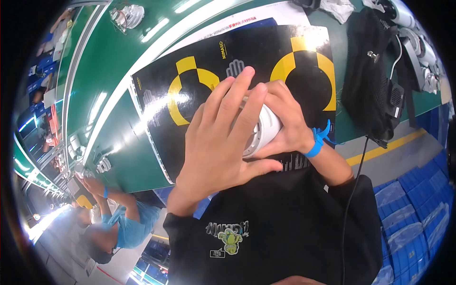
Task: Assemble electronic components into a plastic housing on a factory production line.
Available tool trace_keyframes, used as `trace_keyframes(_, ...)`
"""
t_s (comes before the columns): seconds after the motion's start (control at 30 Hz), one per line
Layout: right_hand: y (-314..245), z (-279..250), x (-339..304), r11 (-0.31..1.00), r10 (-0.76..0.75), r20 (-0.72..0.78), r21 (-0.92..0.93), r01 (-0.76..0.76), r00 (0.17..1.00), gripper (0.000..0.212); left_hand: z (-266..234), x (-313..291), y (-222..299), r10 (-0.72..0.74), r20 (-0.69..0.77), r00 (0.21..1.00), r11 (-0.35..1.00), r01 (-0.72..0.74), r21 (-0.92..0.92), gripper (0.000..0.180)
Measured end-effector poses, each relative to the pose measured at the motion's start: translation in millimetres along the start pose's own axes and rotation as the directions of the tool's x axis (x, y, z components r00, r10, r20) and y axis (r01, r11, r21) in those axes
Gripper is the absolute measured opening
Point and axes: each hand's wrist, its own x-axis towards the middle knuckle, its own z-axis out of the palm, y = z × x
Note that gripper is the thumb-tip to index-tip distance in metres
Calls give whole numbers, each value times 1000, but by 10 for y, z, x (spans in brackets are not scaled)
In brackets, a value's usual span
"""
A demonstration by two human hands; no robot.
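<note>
A white round housing [270, 124] with small holes around its inner rim is held up over a black and yellow printed sheet [254, 45]. My right hand [290, 114], with a blue band at the wrist, grips its right side. Across the housing's open face stretches my left hand [219, 137], fingers long and spread, thumb pointing right below it. That hand covers much of the housing, so I cannot tell whether its palm or fingertips touch it.
A black bag [365, 71] lies at the table's right, beside several white devices [420, 47]. A white and silver part [127, 18] sits far left on the green table [114, 52]. A co-worker in a blue shirt [137, 221] works at left. Blue crates [413, 213] stand at lower right.
</note>
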Motion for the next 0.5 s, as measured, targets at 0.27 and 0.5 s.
trace_keyframes(0.27, -36, 94, 89, 992, 120, -71, -20, -122, 990, 91, 293, 149, -355, -152, -469, 870, 975, 55, -214, 51)
trace_keyframes(0.5, 71, 82, -1, 976, 152, -95, -143, -164, 984, 99, 397, 441, -311, -248, -476, 844, 932, 73, -356, 42)
